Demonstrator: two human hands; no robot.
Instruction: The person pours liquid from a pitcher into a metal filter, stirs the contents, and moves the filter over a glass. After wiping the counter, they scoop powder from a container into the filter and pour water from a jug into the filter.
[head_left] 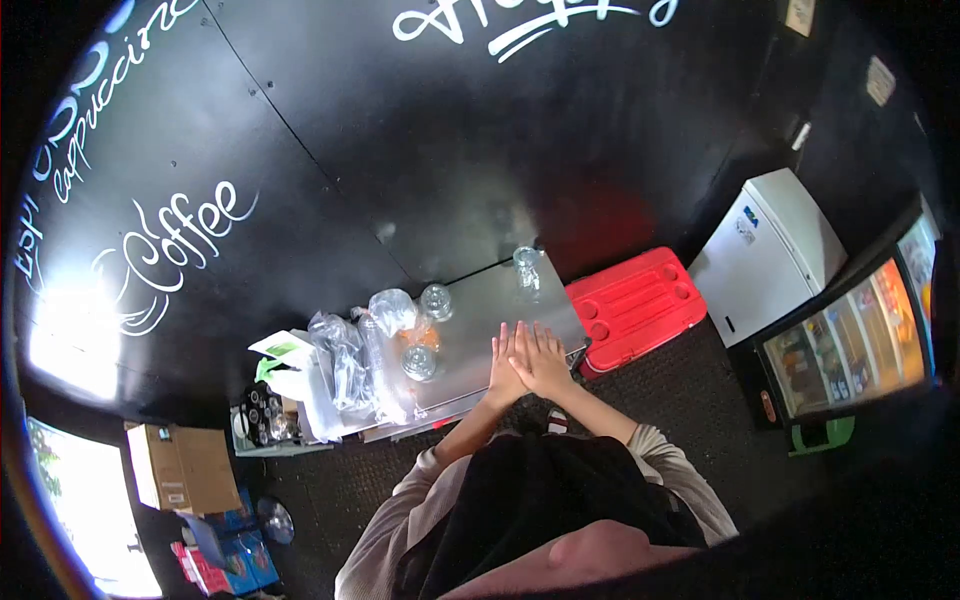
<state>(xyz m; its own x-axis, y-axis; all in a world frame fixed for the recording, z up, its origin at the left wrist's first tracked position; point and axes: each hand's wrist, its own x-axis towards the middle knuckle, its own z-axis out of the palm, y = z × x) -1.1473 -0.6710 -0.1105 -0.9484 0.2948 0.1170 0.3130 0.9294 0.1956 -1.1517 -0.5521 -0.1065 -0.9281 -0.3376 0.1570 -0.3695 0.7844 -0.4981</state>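
Observation:
My left hand (504, 370) and my right hand (544, 367) lie together over the front edge of a metal table (470, 335), fingers stretched out and pointing away from me. The right palm overlaps the left hand, and neither hand holds anything. To their left stands a clear container (419, 362), with a second clear container (436, 301) behind it. Toward the table's back right corner is a clear glass or cup (526, 262). Clear plastic packaging (343, 365) covers the left part of the table, and something orange (420, 333) shows beside it.
A red cooler (640, 305) sits right of the table, then a white fridge (765, 255) and a glass-door display fridge (850, 345). At the left are a cardboard box (190, 468) and blue packs (248, 560). A black wall (400, 150) with white lettering rises behind.

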